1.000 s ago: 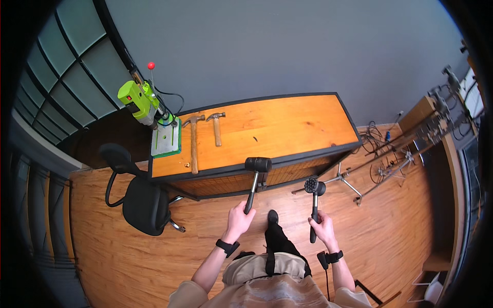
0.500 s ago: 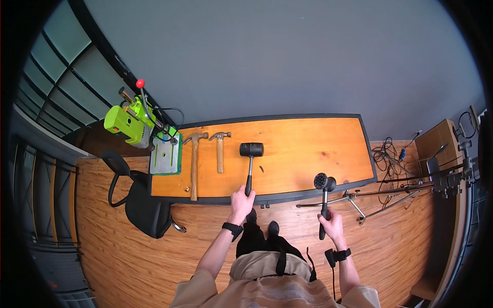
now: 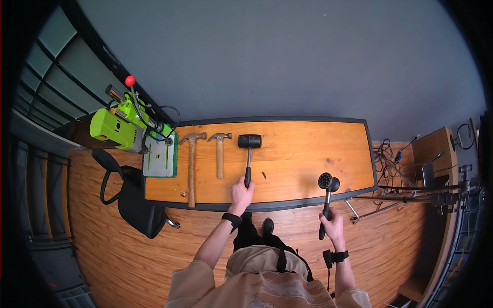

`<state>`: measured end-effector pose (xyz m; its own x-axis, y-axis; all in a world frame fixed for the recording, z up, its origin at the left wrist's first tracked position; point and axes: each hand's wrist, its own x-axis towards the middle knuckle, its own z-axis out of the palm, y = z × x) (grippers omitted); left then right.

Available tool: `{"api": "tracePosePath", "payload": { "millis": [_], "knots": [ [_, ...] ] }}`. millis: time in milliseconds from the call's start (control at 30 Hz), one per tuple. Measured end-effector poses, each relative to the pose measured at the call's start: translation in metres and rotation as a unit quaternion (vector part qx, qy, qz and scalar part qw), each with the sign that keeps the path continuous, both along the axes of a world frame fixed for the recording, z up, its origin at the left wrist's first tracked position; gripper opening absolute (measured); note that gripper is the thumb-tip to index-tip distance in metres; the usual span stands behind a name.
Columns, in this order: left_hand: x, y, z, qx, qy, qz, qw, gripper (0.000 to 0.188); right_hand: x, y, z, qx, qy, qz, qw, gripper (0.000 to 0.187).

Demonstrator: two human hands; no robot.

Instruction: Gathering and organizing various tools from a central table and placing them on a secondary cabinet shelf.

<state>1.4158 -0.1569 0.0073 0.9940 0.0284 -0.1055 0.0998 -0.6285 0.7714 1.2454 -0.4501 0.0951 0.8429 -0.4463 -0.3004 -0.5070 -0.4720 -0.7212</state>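
My left hand (image 3: 242,194) is closed round the handle end of a rubber mallet (image 3: 249,141) with a black head and a metal shaft. The mallet's head points to the far side, over the wooden table. To its left lie two claw hammers with wooden handles, a smaller claw hammer (image 3: 220,154) and a longer claw hammer (image 3: 192,164). Off the near edge, toward the right, my right hand (image 3: 333,226) grips the black handle of a meat mallet (image 3: 325,180). Its studded round face is turned up, above the table's near edge.
A green drill press (image 3: 123,128) stands on its grey base at the table's (image 3: 298,154) left end. A black chair (image 3: 141,205) is at the near left. Tangled cables (image 3: 386,159) and a metal stand (image 3: 441,197) are right of the table. A small dark piece (image 3: 264,175) lies mid-table.
My left hand has moved the rubber mallet farther onto the table, its head now level with the claw hammers' heads. My right hand still holds the meat mallet, little moved. The view has shifted slightly.
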Motion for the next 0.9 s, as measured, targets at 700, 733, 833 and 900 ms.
{"api": "tracePosePath", "payload": {
  "millis": [700,733,833,900],
  "knots": [
    [0.018,0.006,-0.017,0.005,-0.009,0.02,1.0,0.026,-0.013,-0.006,0.003,0.0,0.006,-0.029,1.0,0.027],
    [0.018,0.005,-0.016,0.007,-0.007,0.019,1.0,0.026,-0.014,-0.006,0.001,0.007,0.003,-0.033,0.999,0.027],
    [0.018,0.004,-0.015,0.01,-0.001,0.02,1.0,0.026,-0.015,-0.005,-0.001,0.008,0.001,-0.034,0.999,0.028],
    [0.019,0.003,-0.014,0.016,0.009,0.02,1.0,0.027,-0.016,-0.005,-0.003,0.002,0.002,-0.031,1.0,0.029]
  ]
}}
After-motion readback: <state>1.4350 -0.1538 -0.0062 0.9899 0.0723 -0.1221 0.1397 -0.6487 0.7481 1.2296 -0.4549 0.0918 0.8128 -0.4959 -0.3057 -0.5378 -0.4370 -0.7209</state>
